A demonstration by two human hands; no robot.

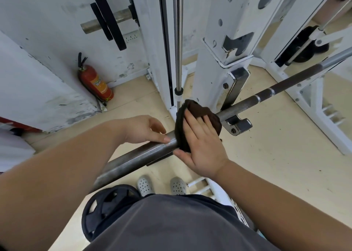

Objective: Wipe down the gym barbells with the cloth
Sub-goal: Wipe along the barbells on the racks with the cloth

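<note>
1. Barbell (pixel 144 153) – a long grey steel bar with a thick, scuffed sleeve – runs on a slant from lower left to upper right, above the floor and in front of the person's waist.
2. It sits in the dark metal hook (pixel 238 126) of a white painted rack upright (pixel 215 75); the thinner shaft goes on past the hook towards the upper right.
3. A dark brown cloth (pixel 198 110) is wrapped over the bar just where the sleeve ends, close beside the hook.
4. The right hand (pixel 202 146) clasps the cloth against the bar: fingers curve over the top into its folds and the thumb lies along the near side.
5. The left hand (pixel 144 129) rests on the bare sleeve just beside the cloth, thumb flat along the steel, fingers loosely bent and gripping nothing.
6. A steel storage peg (pixel 91 26) on the far frame carries two black weight plates (pixel 108 18).
7. Another black weight plate (pixel 106 203) stands on edge on the pale floor (pixel 276 155) – below the sleeve, by the person's grey perforated clogs (pixel 144 186).
8. A red fire extinguisher (pixel 95 83) leans in the corner of the scuffed white wall.
</note>
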